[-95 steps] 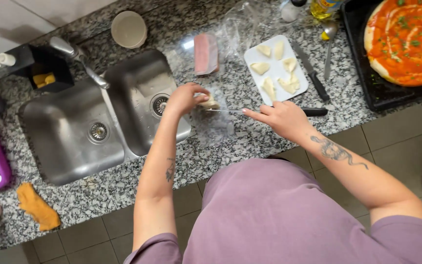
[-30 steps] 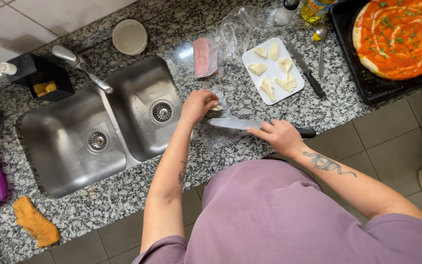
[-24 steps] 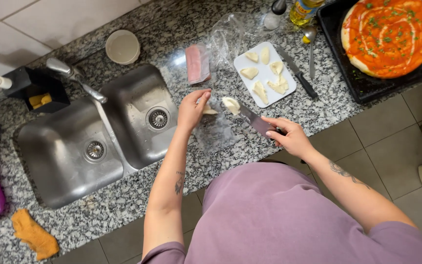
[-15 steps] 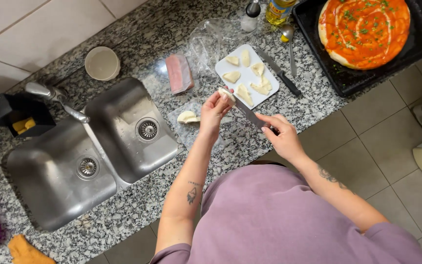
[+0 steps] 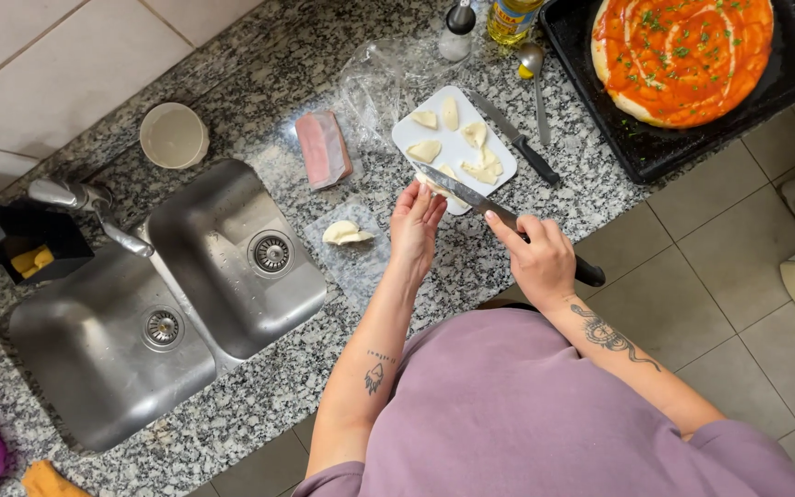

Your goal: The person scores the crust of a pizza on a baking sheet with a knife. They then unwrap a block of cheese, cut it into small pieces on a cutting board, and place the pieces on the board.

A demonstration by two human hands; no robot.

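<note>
Right hand [image 5: 537, 260] nearest counter's front edge, fingers curled round black handle of knife [image 5: 471, 199], blade angled over white tray [image 5: 453, 147] so slice slides off. Left hand [image 5: 416, 221] loosely open, fingertips at blade, holding nothing, steadying cheese slice [image 5: 434, 182] at tray's near corner. Cheese lump [image 5: 346, 233] waits on plastic beside sink [image 5: 232, 258]. Farther right, sauced pizza [image 5: 681, 57].

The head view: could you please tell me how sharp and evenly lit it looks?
Head view: sharp throughout, soft even light; mild glare on the steel double sink; faint shadow under the left hand; the long dark-handled knife in the right hand shows no blur.
</note>
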